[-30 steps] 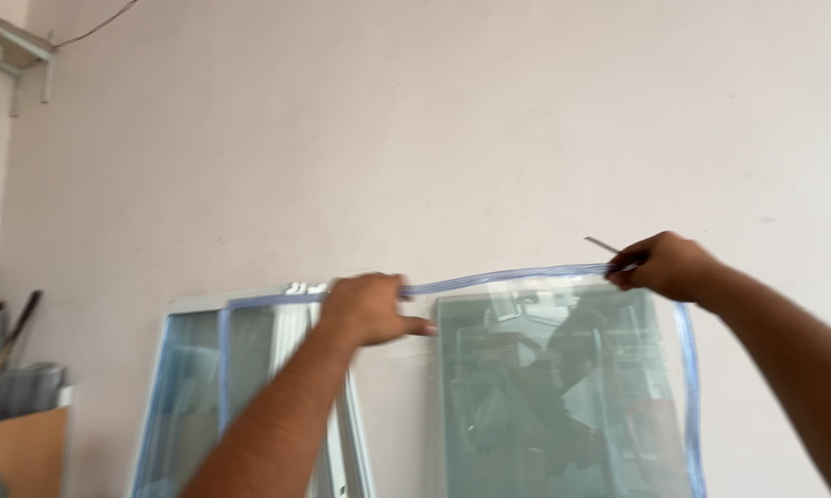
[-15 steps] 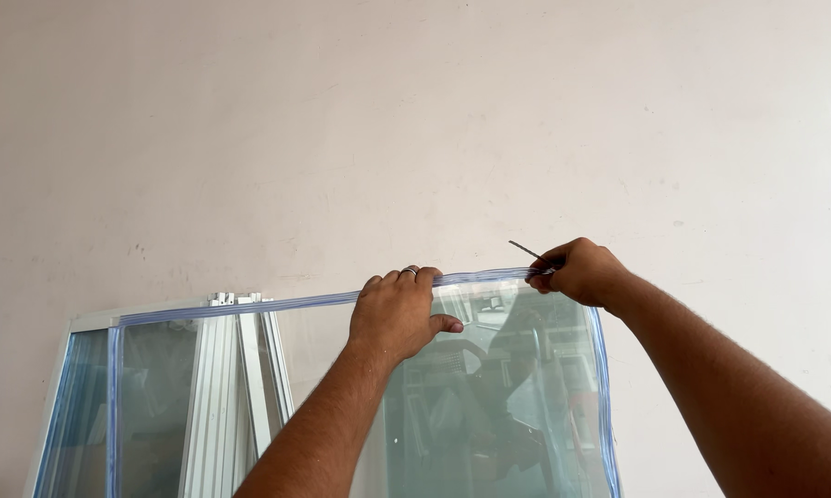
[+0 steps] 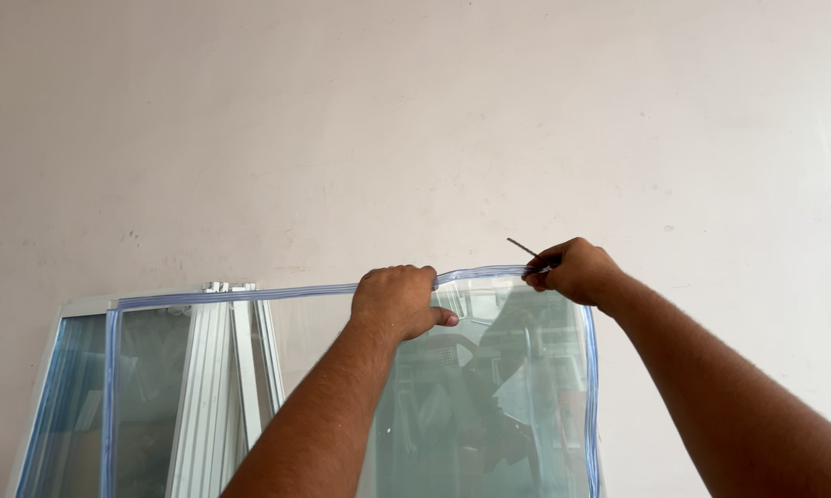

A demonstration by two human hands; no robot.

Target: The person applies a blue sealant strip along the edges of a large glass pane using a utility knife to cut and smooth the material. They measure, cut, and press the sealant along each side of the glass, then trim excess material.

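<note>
Left hand: the left hand [image 3: 397, 302] is curled shut over the top edge of the glass pane [image 3: 489, 406], knuckles toward the camera, thumb pointing to 3 o'clock across the glass face.
Left arm: the forearm climbs from 6 o'clock at the bottom of the view, leaning slightly toward 1 o'clock up to the wrist.
Right hand: the right hand [image 3: 577, 270] is closed in a fist on a thin dark tool [image 3: 526, 249], whose tip sticks out toward 10 o'clock; the fist sits at the pane's upper right corner, against the blue edge strip [image 3: 295, 292].
Right arm: the forearm comes in from 4 o'clock at the lower right corner, rising to the wrist.
Glass pane: upright, leaning near the pale wall [image 3: 415, 120], with the strip running along its top and down its right side; the strip lifts in a small hump between the two hands.
White frames [image 3: 217, 387]: standing behind the glass at 9 o'clock of the left hand.
Change from half a second ago: both hands hold the same places on the top edge; the grip and the tool's angle look unchanged.
Change from a second ago: the pane and hands sit lower left in the view.
</note>
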